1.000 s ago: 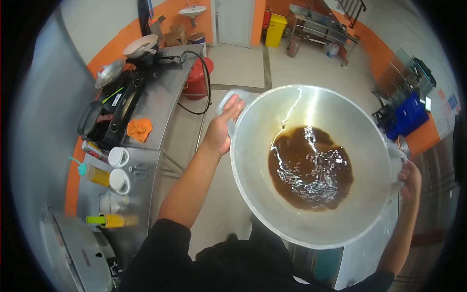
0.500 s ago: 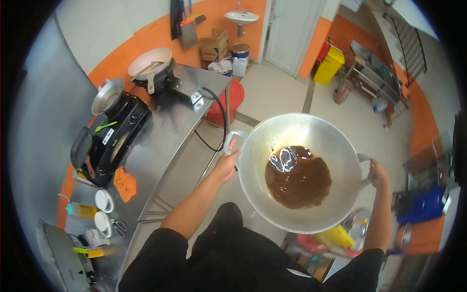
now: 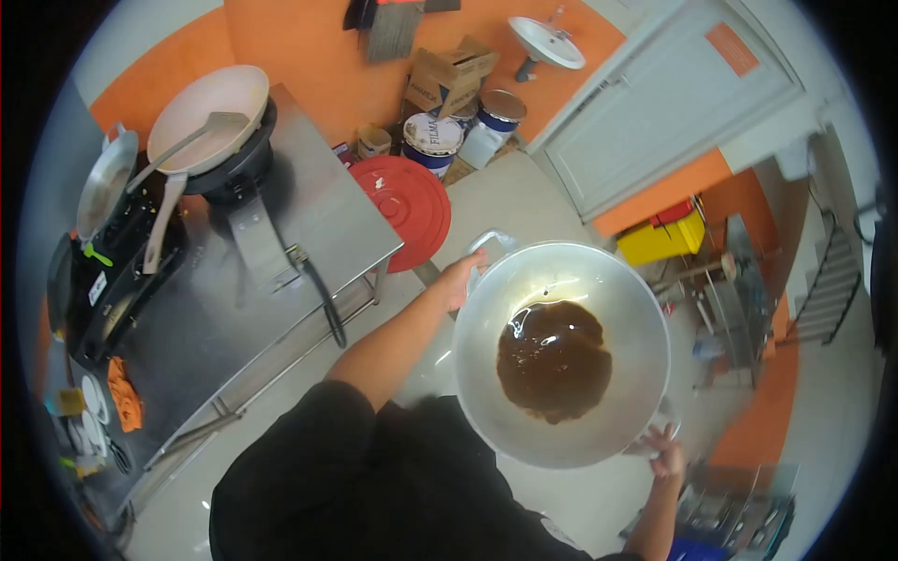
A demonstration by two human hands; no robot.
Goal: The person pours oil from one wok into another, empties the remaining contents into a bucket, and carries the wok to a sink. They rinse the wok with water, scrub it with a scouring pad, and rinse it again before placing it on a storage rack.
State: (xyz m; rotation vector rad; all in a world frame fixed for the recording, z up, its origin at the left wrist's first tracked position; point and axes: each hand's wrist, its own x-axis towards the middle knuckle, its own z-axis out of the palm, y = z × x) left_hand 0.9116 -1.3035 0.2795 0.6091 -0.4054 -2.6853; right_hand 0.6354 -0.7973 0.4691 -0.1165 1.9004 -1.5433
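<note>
— Wide round silver metal wok [image 3: 617,309] with a pool of dark brown liquid [image 3: 554,360] in its bottom: who has it?

— The person in black, carrying it by both handles over the pale floor [image 3: 505,201]. The left hand [image 3: 460,279] has its fingers curled shut around the looped handle at the wok's upper left rim.

— What's beyond those fingers?

— Out past them stands the round red plastic lid [image 3: 409,197], and farther left the steel worktable [image 3: 234,309] with a cream-coloured frying pan [image 3: 208,105] on a black burner.

— And the other side?

— The right hand [image 3: 666,451] is at the lower right rim, blurred; its fingers look wrapped on that handle. The wok hangs between the two grips.
</note>
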